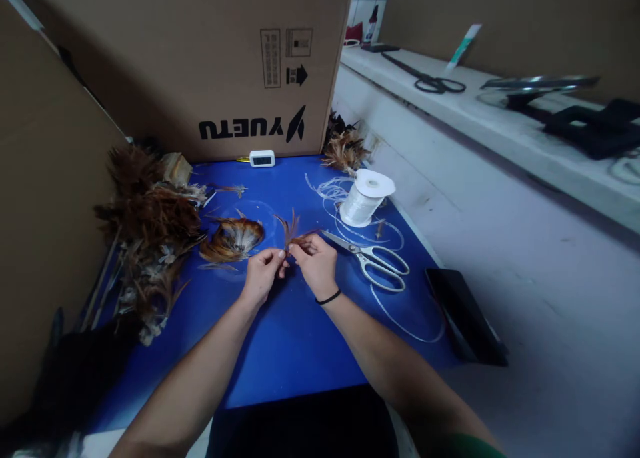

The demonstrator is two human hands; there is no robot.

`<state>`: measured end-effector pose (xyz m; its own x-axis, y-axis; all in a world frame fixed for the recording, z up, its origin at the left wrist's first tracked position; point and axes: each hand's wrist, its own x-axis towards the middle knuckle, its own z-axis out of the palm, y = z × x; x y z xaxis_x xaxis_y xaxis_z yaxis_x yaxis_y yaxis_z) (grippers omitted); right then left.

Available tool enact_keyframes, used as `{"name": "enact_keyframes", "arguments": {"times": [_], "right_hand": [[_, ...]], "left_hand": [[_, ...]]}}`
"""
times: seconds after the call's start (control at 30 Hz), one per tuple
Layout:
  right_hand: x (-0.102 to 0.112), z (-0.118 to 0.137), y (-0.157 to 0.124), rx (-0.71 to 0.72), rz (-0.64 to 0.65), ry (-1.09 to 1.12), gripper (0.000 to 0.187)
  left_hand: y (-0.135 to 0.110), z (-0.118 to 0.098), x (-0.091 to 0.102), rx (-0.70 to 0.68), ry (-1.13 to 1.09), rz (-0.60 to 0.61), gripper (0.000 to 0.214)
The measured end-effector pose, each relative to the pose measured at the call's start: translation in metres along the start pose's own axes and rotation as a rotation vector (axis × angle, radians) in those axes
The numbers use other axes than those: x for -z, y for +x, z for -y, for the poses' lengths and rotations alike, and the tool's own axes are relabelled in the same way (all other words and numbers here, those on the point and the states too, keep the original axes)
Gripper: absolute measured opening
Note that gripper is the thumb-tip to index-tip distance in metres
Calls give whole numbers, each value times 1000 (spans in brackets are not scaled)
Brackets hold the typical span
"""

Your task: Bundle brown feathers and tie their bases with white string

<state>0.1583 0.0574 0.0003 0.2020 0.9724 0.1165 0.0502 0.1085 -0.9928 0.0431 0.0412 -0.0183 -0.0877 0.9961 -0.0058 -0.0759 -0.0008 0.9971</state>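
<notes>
From where I stand, the slim tuft of reddish-brown feathers [291, 228] is right between the person's two bare hands, its spread tips pointing up toward twelve o'clock and some strands bending off toward two, over the right fingers. The left hand [267, 271] comes in from seven o'clock, thumb and forefinger closed on the tuft's lower end, the other fingers curled under. The right hand [318, 261], with a thin black band [328, 298] at the wrist, comes in from five o'clock; its thumb and forefinger are pinched on the tuft too, so the fingertips of both hands nearly meet.

Taking the tuft as the middle of the dial, a rounded fan of golden-brown feathers [234, 237] lies near the left hand, between nine and ten o'clock, on the blue worktop [280, 365]. Farther out that way sits a big heap of dark brown feathers [155, 225]. At three o'clock are metal scissors with pale loop handles [383, 266], their tips just beside the right hand; I can't tell if they touch it. A white spool of clear cord [361, 201] stands upright at two, loose loops around it. Well apart, between eleven and twelve, is a small white device with a dark display [263, 159].
</notes>
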Motion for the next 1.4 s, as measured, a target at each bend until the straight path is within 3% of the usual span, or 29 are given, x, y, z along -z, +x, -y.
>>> {"name": "enact_keyframes", "arguments": {"times": [0.47,0.87,1.03,1.2,1.4], "right_hand": [[2,1,3,-53,290,156,18],[1,-5,3,3,271,147,15],[2,-3,4,-64,291,203,21],[1,-9,5,-62,299,135,21],[-22,-17,-6,266,500,-160,10]], "left_hand": [[2,2,4,-12,-131,61,26],[1,1,3,-22,-129,71,28],[1,-1,4,-37,-166,16,25],[5,-27,23,-87,-263,-146,21],[5,-57,70,-244,-332,-339,20]]}}
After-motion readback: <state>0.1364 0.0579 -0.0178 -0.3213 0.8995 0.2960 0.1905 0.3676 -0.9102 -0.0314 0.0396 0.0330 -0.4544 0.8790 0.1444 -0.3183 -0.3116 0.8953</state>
